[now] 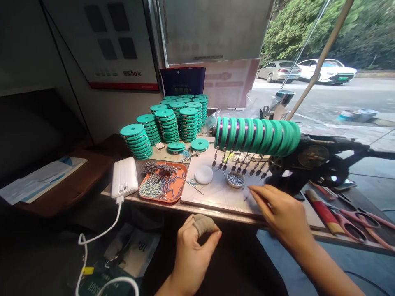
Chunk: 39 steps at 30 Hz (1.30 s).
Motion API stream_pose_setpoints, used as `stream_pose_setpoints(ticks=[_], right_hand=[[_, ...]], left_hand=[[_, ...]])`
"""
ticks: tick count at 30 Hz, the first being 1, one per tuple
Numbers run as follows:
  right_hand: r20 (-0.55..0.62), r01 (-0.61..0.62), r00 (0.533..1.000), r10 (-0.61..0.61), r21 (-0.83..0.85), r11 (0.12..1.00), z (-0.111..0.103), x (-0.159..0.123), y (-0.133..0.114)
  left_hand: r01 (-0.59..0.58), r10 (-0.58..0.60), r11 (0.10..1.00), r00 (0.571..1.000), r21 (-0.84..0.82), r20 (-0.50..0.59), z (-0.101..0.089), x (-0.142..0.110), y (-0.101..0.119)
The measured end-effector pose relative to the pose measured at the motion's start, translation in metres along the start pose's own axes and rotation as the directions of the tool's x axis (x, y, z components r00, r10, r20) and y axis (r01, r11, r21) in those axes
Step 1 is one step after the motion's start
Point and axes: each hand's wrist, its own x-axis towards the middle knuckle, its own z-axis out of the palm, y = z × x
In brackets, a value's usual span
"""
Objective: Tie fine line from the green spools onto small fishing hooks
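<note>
My left hand hovers below the table's front edge, its fingers curled shut, with a cloth wrap around one fingertip. My right hand rests over the white work board, fingers pinched on a thin dark piece near the board's front right. Just beyond that hand stands a small metal dish of beads. A row of green spools sits on the shaft of a dark winding machine, with small weights hanging from their lines. A white round pad lies on the board.
Stacks of green spools fill the back left. An orange tray holds several small metal parts. A white power bank with its cable lies at the left. Pink-handled scissors lie at the right. Cars are parked outside the window.
</note>
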Motion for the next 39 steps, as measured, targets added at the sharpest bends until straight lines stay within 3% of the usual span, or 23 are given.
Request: stream_pose_setpoints(ticks=[3,7,12,18,20,23,27,33,39], right_hand=[[0.010,0.089,0.996,-0.091,0.131,0.987,-0.013,-0.007,0.008],[0.035,0.368,0.929,-0.369,0.038,0.929,-0.006,0.000,0.014],[0.038,0.480,0.877,-0.479,-0.002,0.877,0.002,0.011,0.012],[-0.131,0.571,0.819,-0.558,0.099,0.815,-0.021,-0.016,-0.028],[-0.134,0.588,0.809,-0.572,0.190,0.786,-0.024,-0.023,-0.046],[-0.087,0.512,0.847,-0.525,0.402,0.759,-0.020,-0.028,-0.063],[0.049,0.267,0.928,-0.370,0.607,0.749,-0.011,-0.032,-0.072],[0.135,0.145,0.943,-0.303,0.653,0.743,-0.003,-0.034,-0.080],[0.137,0.079,0.967,-0.217,0.647,0.758,-0.007,-0.033,-0.081]], left_hand=[[0.017,-0.017,1.000,1.000,-0.020,0.001,0.000,0.002,0.002],[-0.036,0.036,0.999,0.999,-0.022,0.022,0.002,0.004,0.005],[-0.102,0.102,0.995,0.995,-0.003,0.002,0.002,0.007,0.002],[0.048,-0.055,0.996,0.995,-0.079,-0.082,-0.012,0.010,-0.001],[0.089,-0.101,0.990,0.989,-0.108,-0.112,-0.020,0.009,-0.002],[0.140,-0.163,0.975,0.978,-0.173,-0.131,-0.030,0.004,-0.005],[0.207,-0.238,0.946,0.966,-0.251,-0.100,-0.040,-0.004,-0.005],[0.211,-0.231,0.940,0.972,-0.268,-0.045,-0.050,-0.015,-0.001],[0.196,-0.211,0.963,0.975,-0.186,-0.066,-0.035,-0.019,-0.006]])
